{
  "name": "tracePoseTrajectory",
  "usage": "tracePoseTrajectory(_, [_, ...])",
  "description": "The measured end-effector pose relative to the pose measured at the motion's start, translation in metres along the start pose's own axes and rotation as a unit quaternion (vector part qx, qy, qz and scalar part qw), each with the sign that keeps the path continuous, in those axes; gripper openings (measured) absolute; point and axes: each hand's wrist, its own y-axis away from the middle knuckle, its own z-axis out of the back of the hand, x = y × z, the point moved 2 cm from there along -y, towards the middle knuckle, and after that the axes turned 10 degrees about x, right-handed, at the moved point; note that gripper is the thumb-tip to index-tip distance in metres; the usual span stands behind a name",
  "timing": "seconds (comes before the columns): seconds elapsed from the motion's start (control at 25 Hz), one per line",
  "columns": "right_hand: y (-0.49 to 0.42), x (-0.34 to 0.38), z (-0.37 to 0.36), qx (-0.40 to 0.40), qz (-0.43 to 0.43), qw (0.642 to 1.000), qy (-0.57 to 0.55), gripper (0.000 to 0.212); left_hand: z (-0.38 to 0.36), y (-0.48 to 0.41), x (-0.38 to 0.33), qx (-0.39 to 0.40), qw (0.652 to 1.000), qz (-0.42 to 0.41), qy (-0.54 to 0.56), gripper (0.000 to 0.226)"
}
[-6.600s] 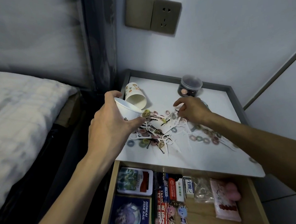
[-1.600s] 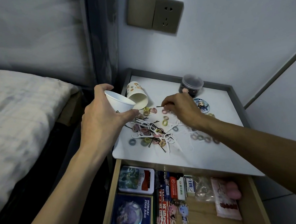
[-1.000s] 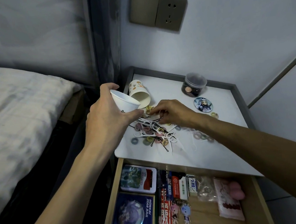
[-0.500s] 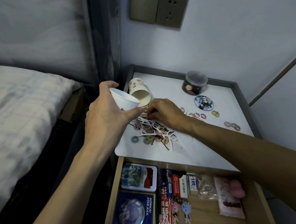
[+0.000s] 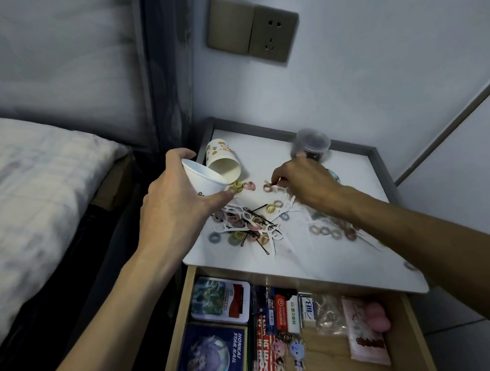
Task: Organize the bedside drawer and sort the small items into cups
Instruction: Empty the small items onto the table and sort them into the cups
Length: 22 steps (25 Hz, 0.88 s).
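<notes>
Bed (image 5: 27, 193): on the left I see a pale quilt, well apart from the work.
Left hand (image 5: 176, 204): fingers and thumb are wrapped round the white cup (image 5: 199, 179), gripping it over the left edge of the nightstand top (image 5: 354, 173).
White cup: tilted, with its mouth facing right and far; I see no contents from here.
Patterned cup (image 5: 222, 162): lies on its side in the far left corner of the top, mouth toward me, just behind the white cup's rim.
Small-item pile (image 5: 251, 224): the task's things, coloured hair ties, white floss picks and dark pins, tangled in the middle-left of the top. A yellow tie (image 5: 237, 186) sits at my left thumb tip.
Right hand (image 5: 301, 184): fingertips are pinched on a bobby pin (image 5: 271, 186), low over the top, far of the pile and next to a loose tie.
More ties (image 5: 332, 232): a loose row to the right of the pile, partly under my right forearm.
Clear jar (image 5: 312, 145): upright at the far edge, dark contents, just behind the right hand.
Drawer (image 5: 412, 337): pulled open near me; it holds a tin (image 5: 219, 299), a blue box (image 5: 214, 360), keychains (image 5: 288, 353) and a pink packet (image 5: 365, 336).
</notes>
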Motion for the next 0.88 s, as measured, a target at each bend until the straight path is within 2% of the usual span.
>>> tracePoseTrajectory(0.2, [0.001,0.0,0.03,-0.024,0.026,0.999,-0.032,0.013,-0.008,0.004,-0.002,0.016,1.0,-0.005,-0.018,0.077])
tracePoseTrajectory(0.24, [0.001,0.004,0.035,-0.008,0.033,0.999,-0.019,0.018,-0.009,0.005,-0.003,0.019,1.0,-0.007,-0.021,0.076])
tracePoseTrajectory(0.36, [0.003,0.012,0.037,0.108,0.021,0.992,0.066,0.042,-0.01,0.006,-0.003,0.026,0.999,-0.009,-0.027,0.074])
tracePoseTrajectory(0.44, [0.003,0.012,0.034,0.157,-0.003,0.986,0.052,0.053,-0.01,0.005,-0.004,0.025,0.999,-0.009,-0.027,0.074])
tracePoseTrajectory(0.56, [0.001,0.009,0.026,0.168,-0.007,0.986,0.005,0.066,-0.011,0.005,-0.004,0.024,0.999,-0.013,-0.027,0.074])
tracePoseTrajectory(0.6, [0.0,0.007,0.023,0.16,-0.009,0.987,-0.009,0.062,-0.011,0.005,-0.004,0.025,0.999,-0.013,-0.028,0.075])
tracePoseTrajectory(0.72, [-0.003,0.0,0.016,0.12,-0.018,0.991,-0.056,0.021,-0.012,0.004,-0.004,0.027,0.999,-0.012,-0.031,0.076])
tracePoseTrajectory(0.88, [-0.002,-0.003,0.016,0.098,-0.038,0.989,-0.107,0.013,-0.013,0.004,-0.004,0.03,0.999,-0.015,-0.03,0.076])
